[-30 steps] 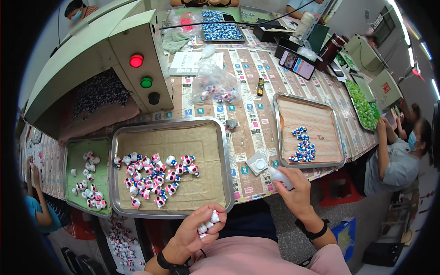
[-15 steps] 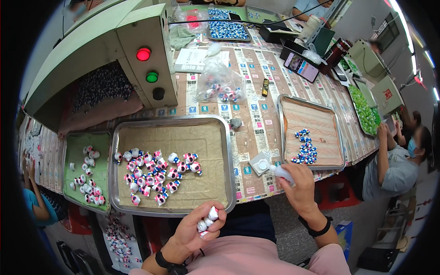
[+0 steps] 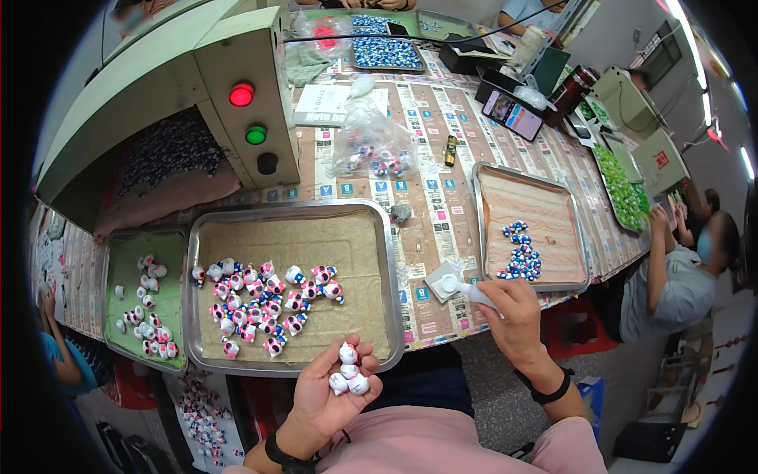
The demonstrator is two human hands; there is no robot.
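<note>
At the far left lay a green-lined metal tray (image 3: 126, 261) of small glossy white-and-pink figurines. Right of it, a larger steel tray (image 3: 387, 261) lined with tan cloth held a loose heap of the same figurines (image 3: 264, 296). Near its front rim, the left hand (image 3: 332, 391) cupped 3 white figurines (image 3: 348, 371), fingers curled around them. Farther right, the right hand (image 3: 513, 312) gripped a small white tool (image 3: 466, 288), its tip over a square white pad (image 3: 442, 278). Beyond, a steel tray (image 3: 485, 221) held blue-and-white pieces (image 3: 519, 251).

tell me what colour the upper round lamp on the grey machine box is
Red, glowing; the upper round lamp shows best in the head view.
</note>
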